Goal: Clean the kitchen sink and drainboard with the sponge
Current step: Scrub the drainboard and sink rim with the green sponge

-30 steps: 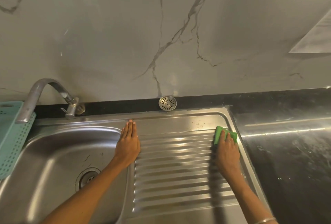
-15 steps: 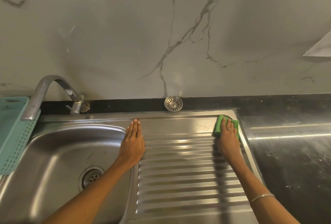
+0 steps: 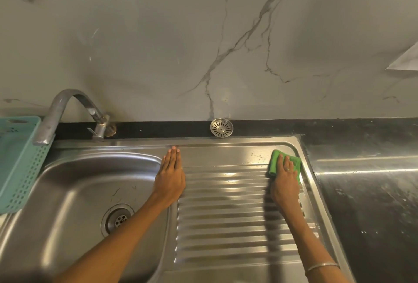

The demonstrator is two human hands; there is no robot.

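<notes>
A stainless steel sink basin (image 3: 74, 194) lies at the left, with a ribbed drainboard (image 3: 226, 215) to its right. My right hand (image 3: 285, 178) presses a green sponge (image 3: 274, 161) flat onto the drainboard's far right corner; most of the sponge is hidden under my fingers. My left hand (image 3: 170, 175) rests flat, fingers together, on the ridge between basin and drainboard, holding nothing.
A curved metal tap (image 3: 67, 113) arches over the basin's back left. A teal perforated basket (image 3: 15, 160) sits at the left edge. A loose round drain strainer (image 3: 221, 127) leans against the marble wall. Dark countertop (image 3: 366, 192) extends to the right.
My right hand has slid the sponge away from me toward the drainboard's back right corner. My left hand has stayed flat on the ridge.
</notes>
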